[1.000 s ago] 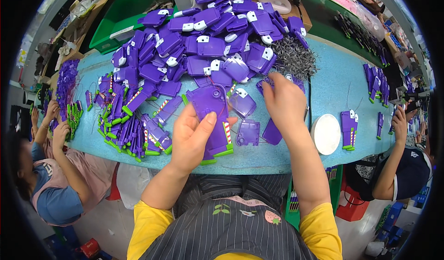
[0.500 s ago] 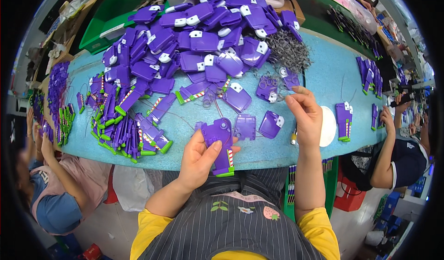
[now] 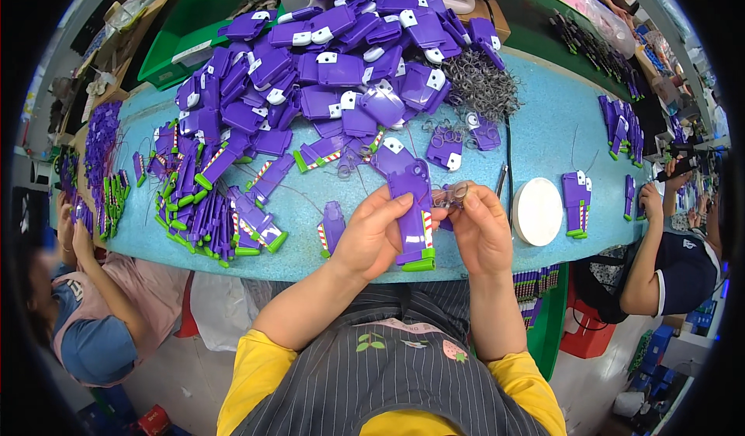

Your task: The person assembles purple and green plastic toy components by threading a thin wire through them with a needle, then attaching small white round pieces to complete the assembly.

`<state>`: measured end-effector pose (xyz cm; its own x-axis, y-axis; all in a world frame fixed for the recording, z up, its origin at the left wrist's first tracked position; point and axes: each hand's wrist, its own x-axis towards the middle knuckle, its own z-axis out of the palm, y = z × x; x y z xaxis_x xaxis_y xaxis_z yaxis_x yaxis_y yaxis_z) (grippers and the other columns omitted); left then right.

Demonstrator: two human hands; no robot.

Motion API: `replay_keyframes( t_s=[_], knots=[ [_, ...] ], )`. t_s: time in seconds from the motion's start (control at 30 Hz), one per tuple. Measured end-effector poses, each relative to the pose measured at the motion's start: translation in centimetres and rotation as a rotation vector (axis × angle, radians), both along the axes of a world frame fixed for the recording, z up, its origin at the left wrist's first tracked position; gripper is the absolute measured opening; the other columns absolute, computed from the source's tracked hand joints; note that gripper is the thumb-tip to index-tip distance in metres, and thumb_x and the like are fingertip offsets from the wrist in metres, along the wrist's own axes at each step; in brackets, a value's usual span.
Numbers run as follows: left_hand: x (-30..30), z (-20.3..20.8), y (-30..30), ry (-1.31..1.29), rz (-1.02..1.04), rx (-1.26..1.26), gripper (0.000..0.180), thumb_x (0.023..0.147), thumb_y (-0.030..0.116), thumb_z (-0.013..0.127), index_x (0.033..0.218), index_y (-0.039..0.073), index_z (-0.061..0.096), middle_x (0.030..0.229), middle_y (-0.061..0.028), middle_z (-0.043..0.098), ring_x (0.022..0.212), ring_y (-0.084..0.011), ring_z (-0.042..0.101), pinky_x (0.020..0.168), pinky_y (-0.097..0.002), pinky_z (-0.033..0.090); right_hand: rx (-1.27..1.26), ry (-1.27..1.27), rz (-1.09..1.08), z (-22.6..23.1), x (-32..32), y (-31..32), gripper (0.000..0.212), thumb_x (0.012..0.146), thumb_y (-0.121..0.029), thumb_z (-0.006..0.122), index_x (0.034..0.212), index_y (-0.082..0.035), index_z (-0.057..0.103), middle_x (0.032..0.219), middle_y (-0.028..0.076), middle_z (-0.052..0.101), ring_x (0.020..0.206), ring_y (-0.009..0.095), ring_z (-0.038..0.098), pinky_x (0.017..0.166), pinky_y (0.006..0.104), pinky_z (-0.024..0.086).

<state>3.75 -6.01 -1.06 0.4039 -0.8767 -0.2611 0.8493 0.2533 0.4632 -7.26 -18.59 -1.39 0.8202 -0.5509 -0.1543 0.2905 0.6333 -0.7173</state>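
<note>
Near the table's front edge, my left hand grips a purple plastic wing piece with a red-and-white striped edge and a green tip. Close beside it, my right hand pinches a small coiled wire spring between thumb and fingers. The spring is at the wing piece's right side; whether they touch I cannot tell. Another striped wing piece lies left of my left hand. Beyond my hands lie a purple panel with a white end and a panel with loose springs on it.
Purple panels are heaped at the back, beside a tangled pile of wire springs. Green-tipped wing pieces are piled at left. A round white lid-like disc lies right of my right hand. Co-workers sit on both sides.
My right hand has come down and left, bringing the spring to the wing piece. My left hand has shifted right and slightly up with the wing piece, uncovering another wing piece on the table.
</note>
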Motion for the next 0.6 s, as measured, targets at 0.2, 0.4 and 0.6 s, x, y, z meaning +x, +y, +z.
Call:
replay_keyframes(
  t_s=[0.2,0.4,0.6],
  knots=[
    [0.4,1.2,1.0,-0.190,0.061,0.105,0.026,0.091,0.011,0.047,0.113,-0.002,0.048,0.108,-0.0187,0.060,0.088,-0.0246,0.065,0.077,-0.0343,0.054,-0.850,0.145,-0.002,0.5,-1.2,-1.4,0.010,0.074,0.001,0.062,0.082,-0.002,0.058,0.095,0.007,0.053,0.086,0.016,0.052,0.077,0.0268,0.040],
    [1.1,1.5,0.9,-0.232,0.051,0.105,0.027,0.091,0.012,0.049,0.113,-0.002,0.048,0.104,-0.0177,0.061,0.088,-0.0241,0.065,0.076,-0.0336,0.055,-1.574,0.197,0.004,2.0,-0.8,-1.1,0.011,0.069,0.000,0.063,0.079,-0.003,0.058,0.095,0.010,0.053,0.088,0.018,0.053,0.078,0.0279,0.041],
    [1.4,0.6,1.3,-0.192,-0.015,0.128,0.025,0.091,0.011,0.048,0.113,-0.002,0.047,0.104,-0.0172,0.061,0.088,-0.0240,0.065,0.077,-0.0335,0.054,-0.177,0.162,0.113,-0.2,-1.2,-0.7,0.010,0.075,-0.002,0.065,0.085,-0.001,0.061,0.103,0.009,0.054,0.093,0.018,0.052,0.080,0.0270,0.041]
  ],
)
